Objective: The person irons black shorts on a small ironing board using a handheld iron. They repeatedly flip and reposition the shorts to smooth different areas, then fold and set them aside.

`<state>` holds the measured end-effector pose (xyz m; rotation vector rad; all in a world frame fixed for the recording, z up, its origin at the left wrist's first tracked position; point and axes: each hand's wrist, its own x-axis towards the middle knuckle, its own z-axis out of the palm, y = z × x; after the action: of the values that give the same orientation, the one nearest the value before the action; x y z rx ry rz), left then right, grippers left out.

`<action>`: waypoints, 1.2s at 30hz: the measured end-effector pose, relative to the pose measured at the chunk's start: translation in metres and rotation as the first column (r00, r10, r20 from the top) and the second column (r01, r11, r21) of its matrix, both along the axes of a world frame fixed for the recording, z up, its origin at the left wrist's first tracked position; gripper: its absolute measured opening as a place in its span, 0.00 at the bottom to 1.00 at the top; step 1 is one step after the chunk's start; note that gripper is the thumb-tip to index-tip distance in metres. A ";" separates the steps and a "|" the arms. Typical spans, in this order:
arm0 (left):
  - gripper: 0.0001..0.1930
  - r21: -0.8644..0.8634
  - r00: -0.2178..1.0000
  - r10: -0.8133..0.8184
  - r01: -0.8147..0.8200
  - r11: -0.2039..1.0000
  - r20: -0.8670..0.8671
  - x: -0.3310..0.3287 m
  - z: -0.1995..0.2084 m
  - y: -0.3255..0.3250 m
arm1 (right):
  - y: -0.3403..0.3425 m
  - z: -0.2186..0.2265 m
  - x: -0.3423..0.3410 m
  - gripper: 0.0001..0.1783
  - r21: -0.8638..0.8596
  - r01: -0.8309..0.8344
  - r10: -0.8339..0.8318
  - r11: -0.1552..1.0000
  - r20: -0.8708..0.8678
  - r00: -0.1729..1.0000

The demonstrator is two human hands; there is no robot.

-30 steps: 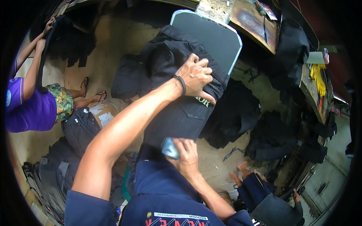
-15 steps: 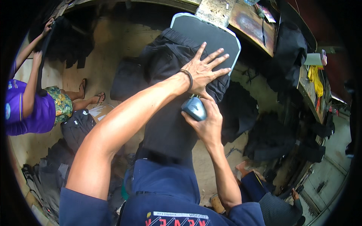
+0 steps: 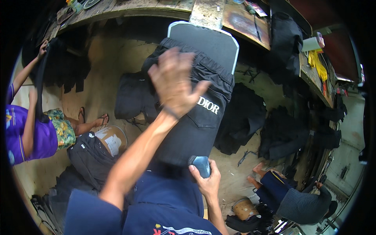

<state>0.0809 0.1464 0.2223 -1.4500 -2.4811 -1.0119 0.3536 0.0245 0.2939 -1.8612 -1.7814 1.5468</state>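
Black elastic-waisted bottoms point(image 3: 180, 137) are drawn over a dark board point(image 3: 203, 37) with a pale rim. White raised lettering and a pocket show on the cloth. Over the upper part of the garment is my left hand point(image 3: 174, 82), blurred, with fingers spread and nothing in them; whether it touches the cloth I cannot tell. My right hand point(image 3: 209, 178) grips a blue, rounded, palm-sized tool point(image 3: 202, 166) beside the garment's near end, close to my body. The tool's underside is hidden, so its kind is unclear.
A wooden bench point(image 3: 156, 8) runs along the far side. Dark garments point(image 3: 243, 121) lie heaped on the floor to the right. A person in purple point(image 3: 35, 125) handles black cloth at left; another person point(image 3: 301, 201) sits at lower right. Tubs point(image 3: 111, 137) stand on the floor.
My left hand has lifted or slid leftward off the garment's right side, uncovering the lettering. My right hand has drawn the blue tool toward my body. The view has shifted slightly.
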 end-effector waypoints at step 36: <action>0.31 -0.020 0.430 0.200 -0.388 0.922 0.880 0.007 -0.004 -0.165 | 0.058 -0.002 -0.121 0.49 0.711 -0.223 0.655 0.667 -0.418 0.629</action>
<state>0.0881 -0.0182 0.2186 -0.3275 -2.9059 -2.2410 0.2328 0.0829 0.2915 -0.4501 -2.0975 1.2554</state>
